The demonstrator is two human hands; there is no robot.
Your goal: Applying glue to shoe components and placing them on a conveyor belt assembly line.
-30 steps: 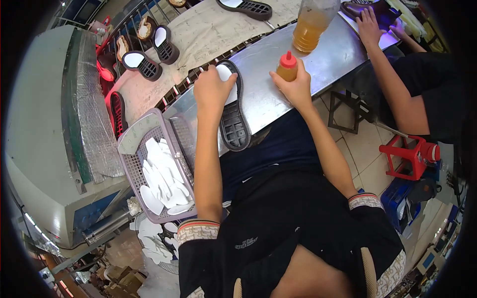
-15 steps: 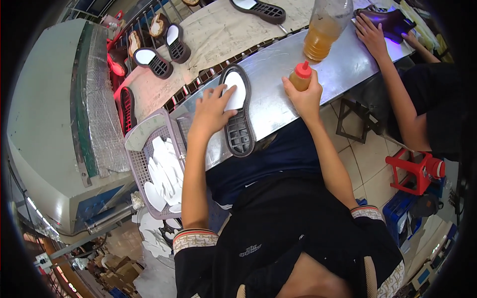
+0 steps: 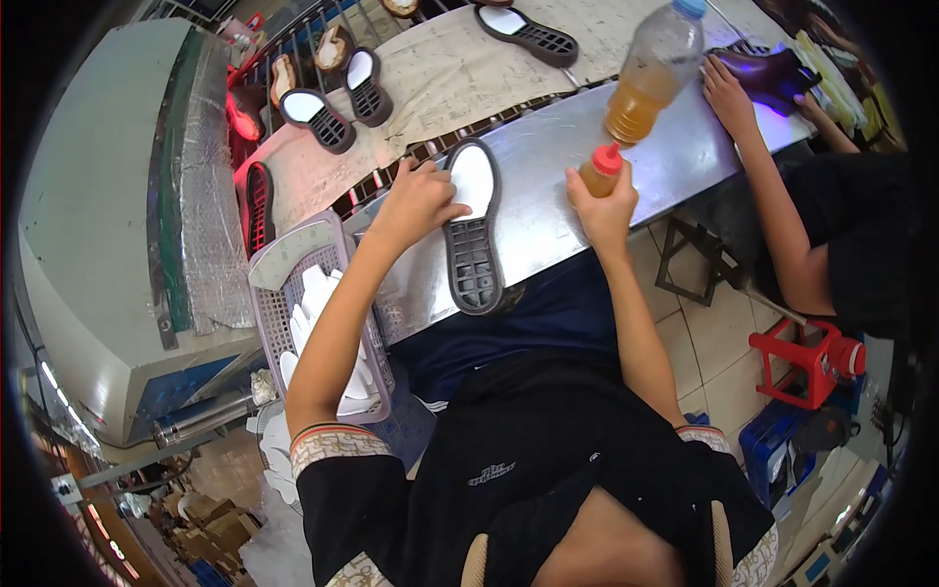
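At the near left stands a grey-purple basket (image 3: 271,311) with white flat pieces (image 3: 313,291) inside, partly covered by the left forearm. A dark shoe sole (image 3: 474,266) lies on the metal desk (image 3: 538,210), its near end close to the edge; the open grid is toward the person and a white insert (image 3: 472,174) fills the far part. The left hand (image 3: 419,203) is at the sole's left side. Its grip is half open, fingers loosely bent, with the thumb over the insert; whether it presses, I cannot tell. To the right, the right hand (image 3: 604,212) has its grip closed around a small bottle (image 3: 598,180) with a red cap, which is tilted a little. Just beyond it, a large clear bottle (image 3: 653,83) contains amber liquid. Farther right, a co-worker's hand (image 3: 730,101) touches a dark shoe (image 3: 768,78). Beyond the desk, more soles (image 3: 333,129) lie on a pale cloth belt (image 3: 430,83).
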